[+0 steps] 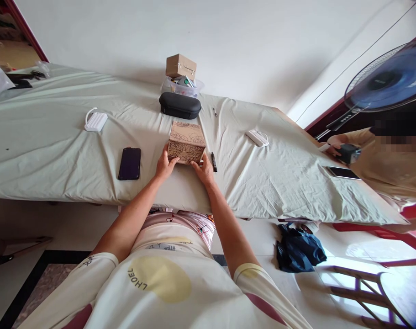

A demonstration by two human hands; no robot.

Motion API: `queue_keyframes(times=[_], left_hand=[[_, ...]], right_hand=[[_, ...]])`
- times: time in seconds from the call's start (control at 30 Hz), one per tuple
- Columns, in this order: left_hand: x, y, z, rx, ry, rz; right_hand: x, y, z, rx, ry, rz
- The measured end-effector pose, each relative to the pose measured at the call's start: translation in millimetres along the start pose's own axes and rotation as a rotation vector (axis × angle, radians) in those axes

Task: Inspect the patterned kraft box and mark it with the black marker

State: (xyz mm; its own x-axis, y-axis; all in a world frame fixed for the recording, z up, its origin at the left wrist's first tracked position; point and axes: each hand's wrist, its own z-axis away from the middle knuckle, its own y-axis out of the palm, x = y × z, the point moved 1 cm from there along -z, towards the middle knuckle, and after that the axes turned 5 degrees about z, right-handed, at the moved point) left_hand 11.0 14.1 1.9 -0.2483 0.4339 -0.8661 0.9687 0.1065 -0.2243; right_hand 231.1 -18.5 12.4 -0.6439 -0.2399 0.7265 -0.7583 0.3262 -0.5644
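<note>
A small brown cardboard box with dark curly lines drawn over its top and front rests on the cloth-covered table in front of me. My left hand grips its near left corner, thumb on the front face. On the opposite side, my right hand holds the near right corner the same way. The fingers behind the box sides are partly hidden. A black marker pen lies just right of my right hand. To the left of my left hand is a dark phone, flat on the cloth.
Behind the box sit a black zip case, a clear plastic bin and another cardboard box. White corded blocks lie left and right. At right, a person's hand holds a dark object near a fan.
</note>
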Motion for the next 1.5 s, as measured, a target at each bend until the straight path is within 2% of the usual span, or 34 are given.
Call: queue_keyframes(times=[0.17,0.37,0.47,0.53,0.63,0.77,0.83,0.93,1.0,1.07,1.2,1.33,1.5], left_hand=[[1,-3.3,-1,-0.061,0.02,0.018],[7,-1.8,-4,-0.078,0.095,0.045],[11,-1.0,-5,-0.068,0.078,0.079],[14,-1.0,-6,-0.064,0.04,0.119],[16,-1.2,-6,-0.037,0.015,0.182],[11,-1.2,-5,0.101,0.064,0.26],[10,-1.7,-4,0.149,0.074,0.284],[12,-2.8,-4,0.14,0.044,0.22],[14,-2.9,-4,0.083,0.03,0.148],[15,-2.7,-4,0.0,0.053,0.09],[7,-3.9,-1,-0.105,0.194,-0.039],[-7,-6.8,5,-0.107,0.311,-0.129],[-18,-4.0,10,-0.054,0.412,-0.192]], right_hand=[[1,-4,1,0.015,-0.001,0.019],[1,-3,3,0.051,-0.052,0.06],[0,-1,3,0.047,-0.046,0.069],[0,-2,3,0.0,-0.054,0.026],[0,-6,2,-0.141,-0.098,-0.04],[1,-18,2,-0.324,-0.176,-0.007],[4,-24,3,-0.359,-0.22,0.035],[10,-28,6,-0.375,-0.288,0.082],[17,-26,8,-0.342,-0.348,0.12],[24,-20,10,-0.255,-0.421,0.175],[40,-3,15,-0.062,-0.524,0.318],[48,5,18,0.016,-0.599,0.363],[46,4,17,0.03,-0.585,0.375]])
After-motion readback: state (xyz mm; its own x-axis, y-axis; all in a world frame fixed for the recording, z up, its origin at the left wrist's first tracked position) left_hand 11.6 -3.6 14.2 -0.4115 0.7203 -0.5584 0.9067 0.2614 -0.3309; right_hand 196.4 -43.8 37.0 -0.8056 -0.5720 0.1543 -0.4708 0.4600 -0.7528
